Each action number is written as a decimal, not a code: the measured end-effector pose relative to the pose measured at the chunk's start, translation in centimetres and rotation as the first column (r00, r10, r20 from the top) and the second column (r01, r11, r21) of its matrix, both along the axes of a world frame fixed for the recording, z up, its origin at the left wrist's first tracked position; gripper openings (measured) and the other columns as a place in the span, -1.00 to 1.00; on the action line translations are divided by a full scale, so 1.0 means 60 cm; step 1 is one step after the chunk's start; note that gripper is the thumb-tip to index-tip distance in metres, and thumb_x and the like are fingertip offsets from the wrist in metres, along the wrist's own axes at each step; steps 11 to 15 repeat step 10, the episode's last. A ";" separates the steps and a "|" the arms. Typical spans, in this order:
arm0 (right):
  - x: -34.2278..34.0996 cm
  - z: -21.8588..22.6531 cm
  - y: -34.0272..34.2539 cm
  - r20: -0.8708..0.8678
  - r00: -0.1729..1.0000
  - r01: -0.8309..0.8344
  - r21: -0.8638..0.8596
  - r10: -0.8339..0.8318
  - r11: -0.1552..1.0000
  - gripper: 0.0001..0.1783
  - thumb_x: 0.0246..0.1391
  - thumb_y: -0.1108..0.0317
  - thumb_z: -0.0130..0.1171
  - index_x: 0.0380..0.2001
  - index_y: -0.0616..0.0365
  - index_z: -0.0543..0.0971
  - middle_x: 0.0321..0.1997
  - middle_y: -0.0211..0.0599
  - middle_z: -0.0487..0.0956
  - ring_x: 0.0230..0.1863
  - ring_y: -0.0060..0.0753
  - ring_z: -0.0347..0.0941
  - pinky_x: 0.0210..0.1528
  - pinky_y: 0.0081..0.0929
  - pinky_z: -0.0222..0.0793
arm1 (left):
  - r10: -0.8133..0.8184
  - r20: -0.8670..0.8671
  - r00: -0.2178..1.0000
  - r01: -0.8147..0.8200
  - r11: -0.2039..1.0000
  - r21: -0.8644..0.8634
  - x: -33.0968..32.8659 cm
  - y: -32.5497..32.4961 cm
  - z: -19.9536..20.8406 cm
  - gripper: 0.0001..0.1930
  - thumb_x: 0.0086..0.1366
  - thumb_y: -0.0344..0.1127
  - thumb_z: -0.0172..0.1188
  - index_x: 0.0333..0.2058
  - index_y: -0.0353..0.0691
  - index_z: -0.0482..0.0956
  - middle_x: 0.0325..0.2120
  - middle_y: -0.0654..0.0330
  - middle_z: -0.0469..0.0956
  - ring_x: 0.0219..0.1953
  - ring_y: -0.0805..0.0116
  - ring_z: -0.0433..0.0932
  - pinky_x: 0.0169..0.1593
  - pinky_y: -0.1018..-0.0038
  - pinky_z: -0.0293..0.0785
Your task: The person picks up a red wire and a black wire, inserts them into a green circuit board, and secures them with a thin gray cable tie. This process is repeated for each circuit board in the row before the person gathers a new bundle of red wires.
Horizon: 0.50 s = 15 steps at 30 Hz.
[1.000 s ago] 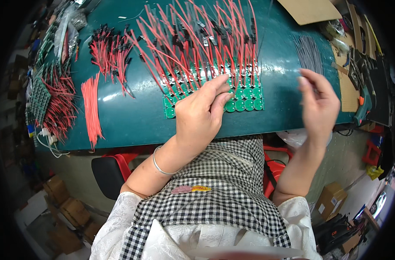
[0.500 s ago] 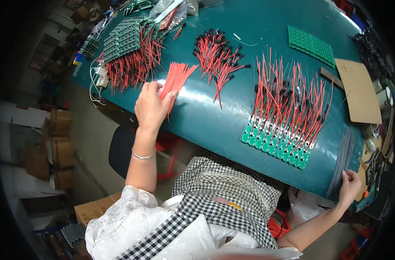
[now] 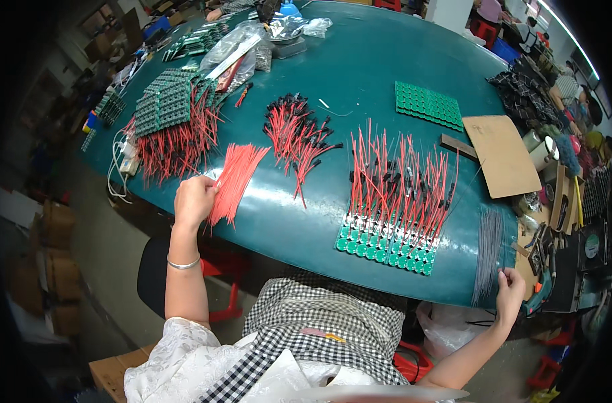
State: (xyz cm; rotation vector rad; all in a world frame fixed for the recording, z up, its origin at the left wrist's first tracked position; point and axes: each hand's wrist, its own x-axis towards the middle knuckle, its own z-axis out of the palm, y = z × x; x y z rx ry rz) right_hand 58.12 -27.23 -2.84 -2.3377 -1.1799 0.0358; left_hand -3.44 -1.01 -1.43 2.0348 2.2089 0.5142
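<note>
My left hand (image 3: 194,200) is closed in a pinch at the left edge of a bundle of red wires (image 3: 237,181), which lies fanned flat near the table's front edge. How many wires its fingertips hold is hidden. At the far right, my right hand (image 3: 511,293) pinches at the lower end of a bundle of thin grey wires (image 3: 489,252). Between the hands lies a green circuit board panel (image 3: 385,250) of small round boards, with red and black wires standing up from it. Short red wires with black ends (image 3: 296,131) form a loose pile behind.
Stacked board panels (image 3: 163,104) with hanging red wires sit at the left. Farther back are plastic bags (image 3: 242,43) and a bare green panel (image 3: 428,105). A cardboard sheet (image 3: 502,156), a dark bar (image 3: 458,146) and tools line the right side. Other people sit beyond.
The view has tilted up and shifted. My left hand has gone from spanning the red wires to a pinch at their left edge, and they lie flatter. My right hand stays at the grey wires.
</note>
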 end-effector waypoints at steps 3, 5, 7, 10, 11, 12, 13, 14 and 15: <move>-0.033 0.035 -0.012 -0.567 0.824 0.077 0.120 0.005 0.990 -0.88 0.24 0.42 0.16 -0.32 0.27 0.54 -0.47 -0.49 0.45 -0.47 -0.72 0.35 -0.50 -0.77 0.30 | 0.038 -0.051 0.998 -0.041 0.998 -0.049 0.012 -0.004 0.012 -0.82 0.11 -0.24 0.30 -0.39 -0.22 0.73 -0.41 -0.09 0.65 -0.28 -0.06 0.65 -0.17 0.16 0.55; -0.053 0.017 -0.015 -0.611 0.787 0.112 0.280 0.087 0.953 -0.89 0.25 0.43 0.14 -0.30 0.27 0.53 -0.43 -0.45 0.47 -0.47 -0.71 0.36 -0.49 -0.74 0.33 | 0.041 -0.076 0.996 -0.045 0.997 -0.056 0.017 -0.004 0.013 -0.82 0.10 -0.24 0.29 -0.40 -0.20 0.73 -0.41 -0.09 0.65 -0.27 -0.08 0.64 -0.16 0.16 0.55; -0.068 0.003 -0.011 -0.646 0.735 0.161 0.462 0.206 0.872 -0.91 0.29 0.44 0.11 -0.25 0.25 0.50 -0.29 -0.37 0.49 -0.45 -0.66 0.39 -0.43 -0.68 0.41 | 0.022 -0.120 0.993 -0.028 0.998 -0.049 0.025 -0.004 0.016 -0.84 0.08 -0.26 0.28 -0.43 -0.20 0.72 -0.43 -0.10 0.64 -0.27 -0.10 0.64 -0.14 0.15 0.56; -0.117 -0.015 0.015 -0.594 0.767 0.163 0.545 0.242 0.823 -0.88 0.27 0.40 0.16 -0.26 0.25 0.51 -0.31 -0.39 0.50 -0.37 -0.62 0.44 -0.35 -0.68 0.44 | 0.059 -0.163 0.985 -0.072 0.995 -0.072 0.025 -0.005 0.014 -0.83 0.06 -0.24 0.29 -0.40 -0.16 0.74 -0.41 -0.08 0.65 -0.27 -0.09 0.64 -0.12 0.16 0.57; -0.117 -0.015 0.015 -0.594 0.767 0.163 0.545 0.242 0.823 -0.88 0.27 0.40 0.16 -0.26 0.25 0.51 -0.31 -0.39 0.50 -0.37 -0.62 0.44 -0.35 -0.68 0.44 | 0.059 -0.163 0.985 -0.072 0.995 -0.072 0.025 -0.005 0.014 -0.83 0.06 -0.24 0.29 -0.40 -0.16 0.74 -0.41 -0.08 0.65 -0.27 -0.09 0.64 -0.12 0.16 0.57; -0.117 -0.015 0.015 -0.594 0.767 0.163 0.545 0.242 0.823 -0.88 0.27 0.40 0.16 -0.26 0.25 0.51 -0.31 -0.39 0.50 -0.37 -0.62 0.44 -0.35 -0.68 0.44 | 0.059 -0.163 0.985 -0.072 0.995 -0.072 0.025 -0.005 0.014 -0.83 0.06 -0.24 0.29 -0.40 -0.16 0.74 -0.41 -0.08 0.65 -0.27 -0.09 0.64 -0.12 0.16 0.57; -0.117 -0.015 0.015 -0.594 0.767 0.163 0.545 0.242 0.823 -0.88 0.27 0.40 0.16 -0.26 0.25 0.51 -0.31 -0.39 0.50 -0.37 -0.62 0.44 -0.35 -0.68 0.44 | 0.059 -0.163 0.985 -0.072 0.995 -0.072 0.025 -0.005 0.014 -0.83 0.06 -0.24 0.29 -0.40 -0.16 0.74 -0.41 -0.08 0.65 -0.27 -0.09 0.64 -0.12 0.16 0.57; -0.117 -0.015 0.015 -0.594 0.767 0.163 0.545 0.242 0.823 -0.88 0.27 0.40 0.16 -0.26 0.25 0.51 -0.31 -0.39 0.50 -0.37 -0.62 0.44 -0.35 -0.68 0.44 | 0.059 -0.163 0.985 -0.072 0.995 -0.072 0.025 -0.005 0.014 -0.83 0.06 -0.24 0.29 -0.40 -0.16 0.74 -0.41 -0.08 0.65 -0.27 -0.09 0.64 -0.12 0.16 0.57; -0.117 -0.015 0.015 -0.594 0.767 0.163 0.545 0.242 0.823 -0.88 0.27 0.40 0.16 -0.26 0.25 0.51 -0.31 -0.39 0.50 -0.37 -0.62 0.44 -0.35 -0.68 0.44 | 0.059 -0.163 0.985 -0.072 0.995 -0.072 0.025 -0.005 0.014 -0.83 0.06 -0.24 0.29 -0.40 -0.16 0.74 -0.41 -0.08 0.65 -0.27 -0.09 0.64 -0.12 0.16 0.57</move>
